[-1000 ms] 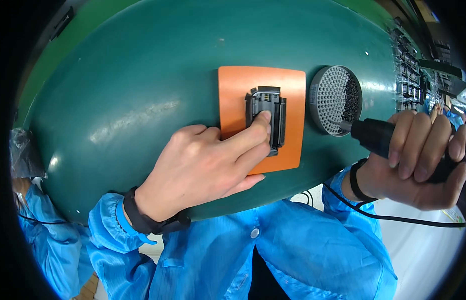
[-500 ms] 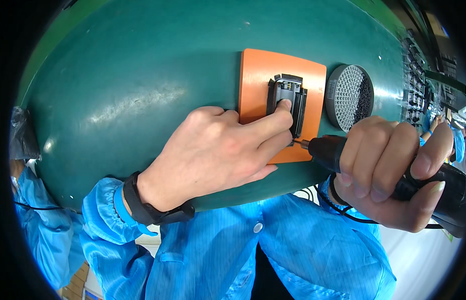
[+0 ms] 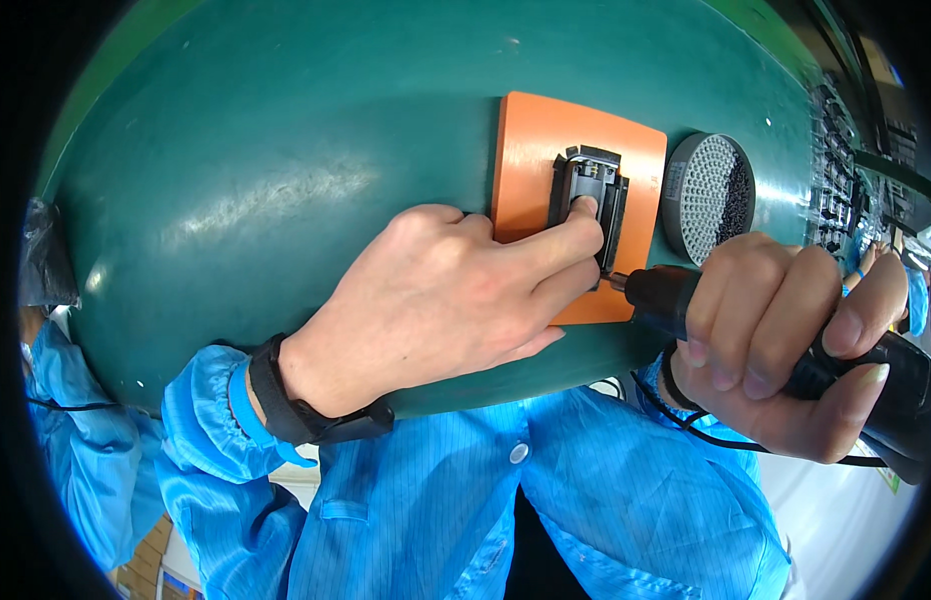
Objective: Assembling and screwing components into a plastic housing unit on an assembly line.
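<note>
A black plastic housing with a dark frame around it sits on an orange plate. My left hand reaches over the plate's near left part and holds the housing down, one fingertip pressed on its middle. The thumb lies apart, near the plate's lower edge. Wrapped around a black electric screwdriver is my right hand. The metal bit points left and meets the near end of the housing beside my left fingers; its very tip and any screw there are too small to make out.
Right of the plate stands a round grey dish with a dimpled bottom and many small black pieces. Rows of black parts line the table's right edge. A dark plastic bag and another person's blue sleeve are at the left.
The plate, the housing and the dish appear slightly farther right in view. Both hands keep their hold, and the screwdriver bit stays at the housing's near end.
</note>
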